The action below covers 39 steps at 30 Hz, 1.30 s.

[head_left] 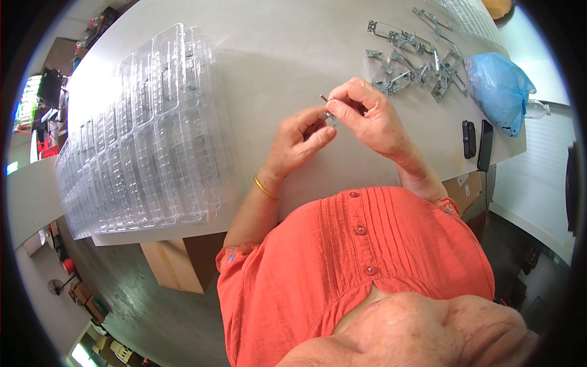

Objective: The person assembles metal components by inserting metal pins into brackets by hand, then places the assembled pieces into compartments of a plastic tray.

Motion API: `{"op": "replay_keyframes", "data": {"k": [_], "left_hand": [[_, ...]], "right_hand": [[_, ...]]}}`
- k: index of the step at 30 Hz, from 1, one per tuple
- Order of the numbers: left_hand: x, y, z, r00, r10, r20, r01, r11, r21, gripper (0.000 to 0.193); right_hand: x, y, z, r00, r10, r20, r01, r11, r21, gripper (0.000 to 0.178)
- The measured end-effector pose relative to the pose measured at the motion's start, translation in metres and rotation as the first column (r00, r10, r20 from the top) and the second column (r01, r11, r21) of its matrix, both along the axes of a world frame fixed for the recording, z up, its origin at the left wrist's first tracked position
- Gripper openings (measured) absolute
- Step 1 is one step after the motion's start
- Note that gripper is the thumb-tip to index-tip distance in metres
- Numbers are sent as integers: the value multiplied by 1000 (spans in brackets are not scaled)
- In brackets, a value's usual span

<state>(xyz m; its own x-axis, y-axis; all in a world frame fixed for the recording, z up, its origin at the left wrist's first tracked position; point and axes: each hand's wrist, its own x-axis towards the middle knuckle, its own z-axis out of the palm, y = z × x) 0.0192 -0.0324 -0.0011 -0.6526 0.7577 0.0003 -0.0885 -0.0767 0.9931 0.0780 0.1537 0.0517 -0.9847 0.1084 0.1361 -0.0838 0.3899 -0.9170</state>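
Centre of frame now: small metal part (331, 117), half hidden by fingers. Left hand (298, 142) curled, thumb and fingers steadying it; right hand (374, 120) pinching it between thumb and forefinger. Upper right, metal brackets (423, 74) scattered on white table (275, 61), blue bag (498, 85) near them. Clear plastic trays (143, 134) fill left side. Two black objects (485, 145), mid-right.

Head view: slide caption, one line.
Left hand and right hand hold a small metal part over a pale table, clear trays left, metal pieces right.
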Motion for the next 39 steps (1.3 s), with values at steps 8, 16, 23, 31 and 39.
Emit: {"op": "replay_keyframes", "data": {"k": [8,16,23,31,39], "left_hand": [[-5,-1,6,931,-27,365,-34,987,159,49],[-12,0,-3,888,-28,459,-131,941,311,52],[-11,0,-5,893,-9,449,-145,941,307,44],[-9,0,-7,929,41,368,-158,942,295,37],[-9,-1,-3,956,29,291,-85,980,182,36]], "right_hand": [[-3,4,15,988,-96,117,132,927,-352,9],[-1,0,-3,990,-33,139,70,961,-269,8],[0,0,-3,976,5,218,37,981,-191,3],[1,-2,0,980,-44,192,70,989,-131,7],[1,2,-8,980,-7,199,38,988,-152,10]]}}
